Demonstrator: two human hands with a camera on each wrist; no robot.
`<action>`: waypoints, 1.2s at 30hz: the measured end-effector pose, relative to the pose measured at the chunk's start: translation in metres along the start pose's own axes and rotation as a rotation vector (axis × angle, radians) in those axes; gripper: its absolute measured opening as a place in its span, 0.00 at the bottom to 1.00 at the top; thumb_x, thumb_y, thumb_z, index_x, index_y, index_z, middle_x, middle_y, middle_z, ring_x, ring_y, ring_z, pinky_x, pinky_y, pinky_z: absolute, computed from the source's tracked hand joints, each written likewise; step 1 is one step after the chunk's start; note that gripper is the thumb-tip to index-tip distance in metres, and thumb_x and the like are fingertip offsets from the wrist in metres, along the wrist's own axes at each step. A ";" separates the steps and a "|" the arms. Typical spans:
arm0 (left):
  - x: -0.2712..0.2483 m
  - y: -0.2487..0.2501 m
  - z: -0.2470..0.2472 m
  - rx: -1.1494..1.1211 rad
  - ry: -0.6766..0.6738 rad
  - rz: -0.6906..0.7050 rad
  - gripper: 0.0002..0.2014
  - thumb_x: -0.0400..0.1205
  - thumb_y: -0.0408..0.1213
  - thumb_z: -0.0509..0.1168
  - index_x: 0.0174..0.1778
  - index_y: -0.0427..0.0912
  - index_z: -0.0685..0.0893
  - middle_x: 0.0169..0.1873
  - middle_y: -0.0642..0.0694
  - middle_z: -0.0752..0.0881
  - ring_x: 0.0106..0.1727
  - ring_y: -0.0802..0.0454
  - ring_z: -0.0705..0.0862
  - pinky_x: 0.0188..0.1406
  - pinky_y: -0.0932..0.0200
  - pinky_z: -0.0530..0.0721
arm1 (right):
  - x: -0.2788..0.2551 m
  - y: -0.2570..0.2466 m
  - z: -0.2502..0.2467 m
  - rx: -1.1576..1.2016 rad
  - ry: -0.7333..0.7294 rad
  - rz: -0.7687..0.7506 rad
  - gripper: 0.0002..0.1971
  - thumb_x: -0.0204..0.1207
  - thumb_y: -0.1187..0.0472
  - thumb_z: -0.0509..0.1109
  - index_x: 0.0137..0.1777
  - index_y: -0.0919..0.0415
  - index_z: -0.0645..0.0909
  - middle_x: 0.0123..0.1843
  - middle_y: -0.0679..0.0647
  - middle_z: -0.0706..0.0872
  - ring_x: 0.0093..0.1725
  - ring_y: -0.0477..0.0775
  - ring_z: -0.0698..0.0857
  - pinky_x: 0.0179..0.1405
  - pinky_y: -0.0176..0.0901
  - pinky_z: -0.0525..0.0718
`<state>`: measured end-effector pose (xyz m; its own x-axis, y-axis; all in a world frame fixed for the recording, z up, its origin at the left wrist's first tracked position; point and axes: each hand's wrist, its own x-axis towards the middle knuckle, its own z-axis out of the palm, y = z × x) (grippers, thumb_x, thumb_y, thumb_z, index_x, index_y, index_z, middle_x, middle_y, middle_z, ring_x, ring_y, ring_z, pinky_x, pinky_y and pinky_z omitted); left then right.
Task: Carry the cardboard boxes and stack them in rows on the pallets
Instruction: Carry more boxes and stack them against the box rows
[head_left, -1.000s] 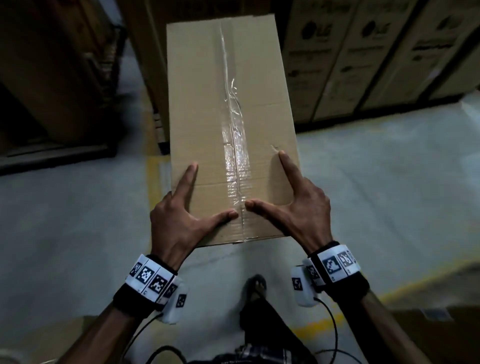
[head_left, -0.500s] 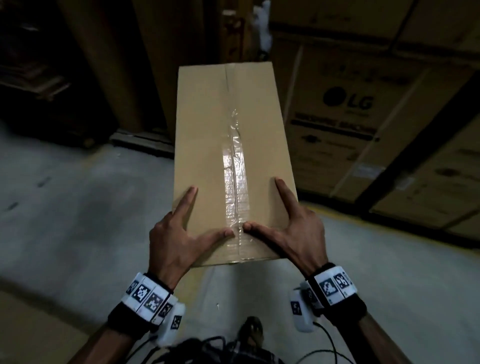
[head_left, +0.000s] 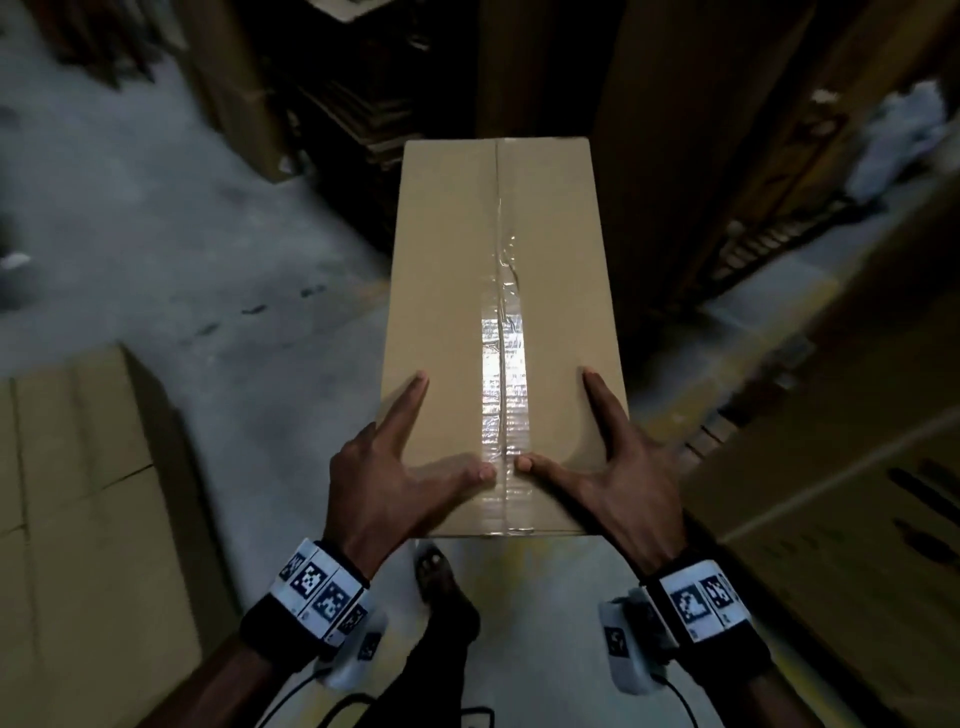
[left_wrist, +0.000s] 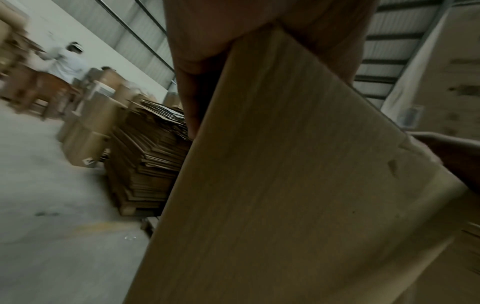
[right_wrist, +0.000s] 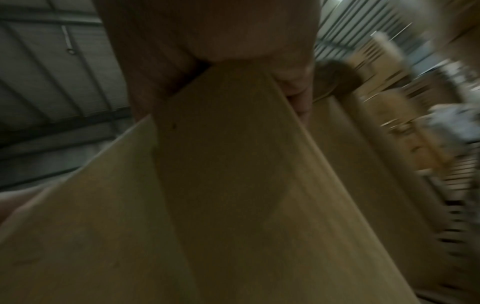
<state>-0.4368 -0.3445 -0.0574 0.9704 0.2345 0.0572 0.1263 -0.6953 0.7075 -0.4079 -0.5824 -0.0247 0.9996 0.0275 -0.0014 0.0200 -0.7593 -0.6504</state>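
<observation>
A long plain cardboard box with clear tape down its top seam is carried in the air in front of me, pointing away. My left hand grips its near left corner, thumb and forefinger spread flat on top, the other fingers down the side. My right hand holds the near right corner the same way. The thumb tips almost meet at the tape. In the wrist views the box side fills the frame below each palm.
A flat cardboard box lies low at my left. Large cartons stand close on the right. A pile of flattened cardboard on a pallet lies ahead left. A person in white works far off. My foot is on grey concrete.
My view has swung round: the printed cartons slid off to the right, and the cardboard pile and a flat box came into sight. Both hands keep the same hold on the box.
</observation>
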 end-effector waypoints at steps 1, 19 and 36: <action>0.032 -0.008 -0.001 -0.006 0.020 -0.018 0.63 0.53 0.87 0.69 0.86 0.73 0.58 0.79 0.58 0.78 0.74 0.54 0.81 0.75 0.57 0.79 | 0.037 -0.009 0.011 -0.010 -0.024 -0.026 0.58 0.54 0.13 0.73 0.84 0.19 0.48 0.74 0.55 0.84 0.71 0.63 0.83 0.73 0.59 0.81; 0.407 -0.107 -0.099 0.066 0.269 -0.326 0.61 0.53 0.87 0.69 0.84 0.79 0.54 0.68 0.49 0.87 0.67 0.50 0.85 0.70 0.54 0.82 | 0.462 -0.209 0.154 -0.024 -0.218 -0.339 0.57 0.56 0.17 0.75 0.86 0.26 0.56 0.72 0.56 0.85 0.71 0.61 0.83 0.72 0.56 0.81; 0.734 -0.256 -0.235 0.095 0.603 -0.649 0.60 0.54 0.89 0.67 0.84 0.81 0.51 0.75 0.48 0.82 0.75 0.45 0.81 0.75 0.44 0.81 | 0.823 -0.470 0.364 -0.012 -0.532 -0.695 0.58 0.56 0.17 0.75 0.87 0.27 0.54 0.74 0.54 0.84 0.72 0.62 0.83 0.71 0.52 0.80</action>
<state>0.1945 0.1656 -0.0308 0.4323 0.9006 0.0456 0.6558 -0.3487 0.6695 0.3987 0.0335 0.0029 0.6198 0.7840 0.0360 0.6245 -0.4649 -0.6275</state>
